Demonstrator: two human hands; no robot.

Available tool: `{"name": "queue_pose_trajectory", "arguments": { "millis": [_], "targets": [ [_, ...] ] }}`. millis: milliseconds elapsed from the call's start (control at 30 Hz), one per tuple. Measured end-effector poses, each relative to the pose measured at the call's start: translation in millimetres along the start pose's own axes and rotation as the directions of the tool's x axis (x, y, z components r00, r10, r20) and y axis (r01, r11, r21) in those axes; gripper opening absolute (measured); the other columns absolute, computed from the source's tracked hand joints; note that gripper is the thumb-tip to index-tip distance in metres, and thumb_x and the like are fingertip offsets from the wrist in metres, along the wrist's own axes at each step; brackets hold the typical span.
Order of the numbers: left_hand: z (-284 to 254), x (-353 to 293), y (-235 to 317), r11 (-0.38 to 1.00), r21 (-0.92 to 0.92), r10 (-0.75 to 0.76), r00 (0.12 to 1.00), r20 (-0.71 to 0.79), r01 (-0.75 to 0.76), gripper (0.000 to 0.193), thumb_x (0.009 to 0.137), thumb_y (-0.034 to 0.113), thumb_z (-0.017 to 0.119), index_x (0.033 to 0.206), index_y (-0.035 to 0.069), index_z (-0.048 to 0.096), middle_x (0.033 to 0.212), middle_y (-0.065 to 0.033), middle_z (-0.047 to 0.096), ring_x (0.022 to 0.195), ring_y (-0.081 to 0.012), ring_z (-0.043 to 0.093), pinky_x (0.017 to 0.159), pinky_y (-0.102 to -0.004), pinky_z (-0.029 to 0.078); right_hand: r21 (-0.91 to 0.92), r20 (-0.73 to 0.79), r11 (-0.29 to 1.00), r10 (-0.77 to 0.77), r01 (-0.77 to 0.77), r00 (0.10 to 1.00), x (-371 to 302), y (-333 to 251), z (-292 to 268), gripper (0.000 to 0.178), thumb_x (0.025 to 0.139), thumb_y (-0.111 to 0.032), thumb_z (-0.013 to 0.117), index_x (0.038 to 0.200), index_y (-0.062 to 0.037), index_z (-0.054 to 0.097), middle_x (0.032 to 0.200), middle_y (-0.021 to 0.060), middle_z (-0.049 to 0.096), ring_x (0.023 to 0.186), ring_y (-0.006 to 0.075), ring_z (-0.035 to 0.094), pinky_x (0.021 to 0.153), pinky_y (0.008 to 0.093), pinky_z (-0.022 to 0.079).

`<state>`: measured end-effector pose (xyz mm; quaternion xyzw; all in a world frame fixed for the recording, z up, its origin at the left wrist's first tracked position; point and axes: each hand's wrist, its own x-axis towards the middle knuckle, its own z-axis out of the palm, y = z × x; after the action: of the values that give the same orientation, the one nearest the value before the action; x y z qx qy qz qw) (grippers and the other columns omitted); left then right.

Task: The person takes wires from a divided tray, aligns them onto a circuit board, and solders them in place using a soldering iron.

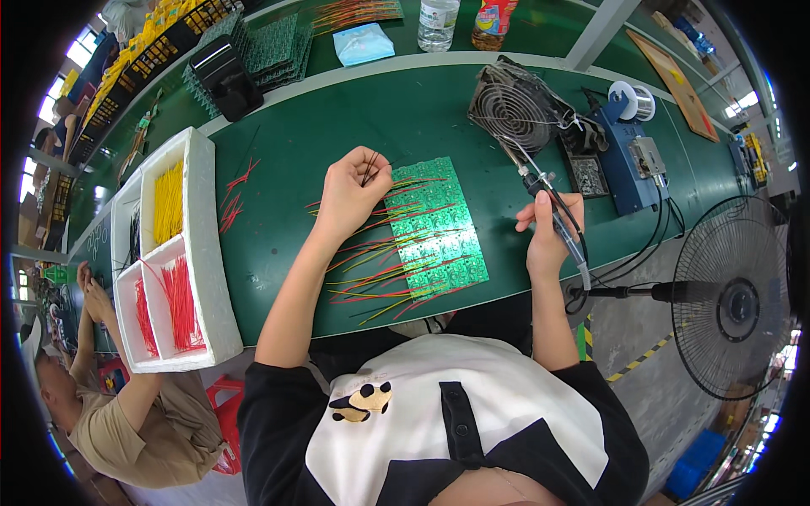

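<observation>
Hands: left hand pinches dark wires at upper-left edge of green circuit board panel, which lies mid-tabletop w/ red/yellow wires attached; right hand grips soldering iron just right of panel.

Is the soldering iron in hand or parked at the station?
In hand: the right hand grips the soldering iron, tip raised off the green board, away from the blue station.
</observation>
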<state>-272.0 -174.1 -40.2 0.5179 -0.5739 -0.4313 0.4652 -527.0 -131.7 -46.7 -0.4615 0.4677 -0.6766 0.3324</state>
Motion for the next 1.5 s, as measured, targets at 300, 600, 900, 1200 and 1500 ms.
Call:
{"name": "queue_pose_trajectory", "arguments": {
  "millis": [300, 600, 900, 1200, 1500],
  "targets": [
    [7, 0, 1, 0.996, 0.090, -0.026, 1.000, 0.011, 0.025, 0.005, 0.080, 0.004, 0.059, 0.080, -0.001, 0.057, 0.063, 0.0049, 0.052, 0.055, 0.0006, 0.041, 0.051, -0.0156, 0.032, -0.002, -0.014, 1.000, -0.027, 0.027, 1.000, -3, -3, 6, 0.017, 0.086, -0.009, 0.058, 0.086, -0.0015, 0.043, 0.059, 0.0109, 0.056, 0.045, 0.0124, 0.052, 0.045, 0.0220, 0.043],
    [3, 3, -6, 0.998, 0.061, -0.035, 0.999, 0.000, 0.035, 0.006, 0.073, 0.004, 0.059, 0.075, -0.001, 0.058, 0.058, 0.0037, 0.051, 0.051, 0.0002, 0.039, 0.047, -0.0176, 0.031, -0.017, -0.006, 1.000, -0.001, 0.001, 1.000, -5, -3, 6, 0.018, 0.086, -0.010, 0.058, 0.085, -0.0014, 0.042, 0.058, 0.0106, 0.056, 0.045, 0.0128, 0.052, 0.045, 0.0225, 0.044],
    [18, -2, 9, 0.914, 0.390, 0.153, 0.985, -0.081, -0.110, 0.007, 0.074, 0.010, 0.064, 0.080, 0.006, 0.067, 0.069, -0.0020, 0.059, 0.052, -0.0111, 0.049, 0.050, -0.0230, 0.039, -0.011, 0.037, 1.000, 0.006, -0.006, 0.999, -6, -3, 4, 0.019, 0.086, -0.011, 0.059, 0.087, -0.0007, 0.043, 0.062, 0.0114, 0.058, 0.049, 0.0134, 0.054, 0.047, 0.0228, 0.045],
    [20, -6, -9, 0.857, 0.429, 0.298, 0.954, 0.042, -0.286, 0.014, 0.075, 0.002, 0.064, 0.088, 0.004, 0.068, 0.075, -0.0042, 0.058, 0.055, -0.0095, 0.049, 0.050, -0.0224, 0.039, 0.005, 0.241, 0.993, 0.110, -0.114, 0.964, -17, -3, 7, 0.017, 0.086, -0.008, 0.058, 0.086, -0.0007, 0.043, 0.062, 0.0116, 0.059, 0.049, 0.0124, 0.055, 0.047, 0.0220, 0.045],
    [21, -7, -10, 0.842, 0.434, 0.342, 0.939, 0.032, -0.322, 0.013, 0.074, 0.002, 0.065, 0.087, 0.004, 0.069, 0.075, -0.0042, 0.058, 0.054, -0.0102, 0.050, 0.049, -0.0226, 0.040, -0.054, 0.329, 0.972, 0.235, -0.230, 0.915, -15, -4, 7, 0.019, 0.083, -0.006, 0.062, 0.085, -0.0003, 0.044, 0.066, 0.0093, 0.061, 0.055, 0.0087, 0.056, 0.050, 0.0202, 0.045]
  ]
}}
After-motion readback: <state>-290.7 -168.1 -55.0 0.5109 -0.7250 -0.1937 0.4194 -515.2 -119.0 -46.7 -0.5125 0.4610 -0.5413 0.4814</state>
